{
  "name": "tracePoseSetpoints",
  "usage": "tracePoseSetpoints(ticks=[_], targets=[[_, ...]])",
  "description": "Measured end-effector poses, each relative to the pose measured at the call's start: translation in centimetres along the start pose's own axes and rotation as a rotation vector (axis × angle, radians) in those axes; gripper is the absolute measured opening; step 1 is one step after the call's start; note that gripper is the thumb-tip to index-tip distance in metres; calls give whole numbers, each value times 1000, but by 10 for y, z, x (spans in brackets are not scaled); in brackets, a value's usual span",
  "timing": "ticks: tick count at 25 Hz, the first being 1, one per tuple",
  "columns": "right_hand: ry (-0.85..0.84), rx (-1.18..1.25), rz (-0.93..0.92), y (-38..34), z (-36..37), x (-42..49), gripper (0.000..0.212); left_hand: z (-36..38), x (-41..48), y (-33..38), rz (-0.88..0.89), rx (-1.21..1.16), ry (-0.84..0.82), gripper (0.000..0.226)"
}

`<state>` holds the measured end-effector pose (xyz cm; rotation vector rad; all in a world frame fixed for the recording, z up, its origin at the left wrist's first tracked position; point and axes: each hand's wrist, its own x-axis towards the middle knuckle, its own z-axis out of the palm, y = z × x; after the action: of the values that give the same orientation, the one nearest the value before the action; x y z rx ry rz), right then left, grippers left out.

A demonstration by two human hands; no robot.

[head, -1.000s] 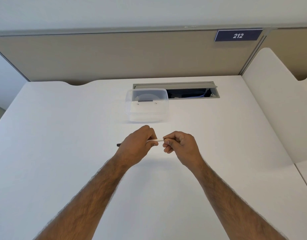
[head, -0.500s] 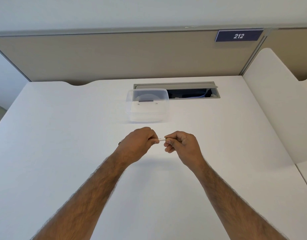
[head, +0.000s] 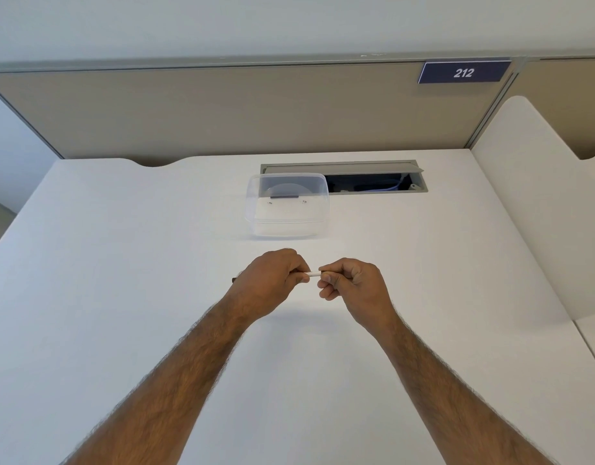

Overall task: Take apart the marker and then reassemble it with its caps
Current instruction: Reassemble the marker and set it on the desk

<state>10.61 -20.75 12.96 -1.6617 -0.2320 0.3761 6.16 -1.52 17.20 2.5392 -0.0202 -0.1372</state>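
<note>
A thin white marker (head: 314, 273) lies level between both hands, a little above the white desk (head: 122, 297). My left hand (head: 272, 285) is closed around most of its barrel, and a dark end (head: 234, 280) pokes out past the left side of that fist. My right hand (head: 354, 288) pinches the marker's right end between thumb and fingers; whatever sits on that end is hidden inside the grip. Only a short white stretch shows between the two hands.
A clear plastic container (head: 287, 204) stands on the desk just beyond the hands. Behind it is an open grey cable hatch (head: 373, 177) set into the desk. A beige partition with a "212" sign (head: 463, 72) rises at the back, and a white divider (head: 541, 196) closes the right side.
The hands have drawn closer together, so less of the white barrel shows between them. Less of the dark end sticks out left of my left fist.
</note>
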Motion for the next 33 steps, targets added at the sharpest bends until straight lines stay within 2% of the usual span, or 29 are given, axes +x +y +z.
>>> tracePoseSetpoints(ticks=[7, 13, 19, 26, 28, 30, 31, 33], targets=[[1, 12, 7, -1, 0, 1, 22, 0, -1, 2, -11, -20, 21, 8], [5, -18, -3, -1, 3, 1, 25, -5, 3, 4, -65, 118, -100, 19], [32, -3, 19, 4, 6, -4, 17, 1, 2, 2, -50, 140, 9, 11], [58, 49, 58, 3, 8, -8, 14, 8, 2, 1, 95, 251, 113, 12], [90, 58, 54, 1, 7, -6, 14, 10, -1, 2, 126, 177, 212, 11], [136, 70, 52, -1, 5, -3, 14, 15, -7, 4, 74, 73, 367, 16], [152, 74, 48, -2, 4, -2, 14, 18, -9, 6, -18, 19, 420, 25], [164, 71, 38, -4, 5, -1, 14, 24, -9, 10, -272, -216, 420, 41]])
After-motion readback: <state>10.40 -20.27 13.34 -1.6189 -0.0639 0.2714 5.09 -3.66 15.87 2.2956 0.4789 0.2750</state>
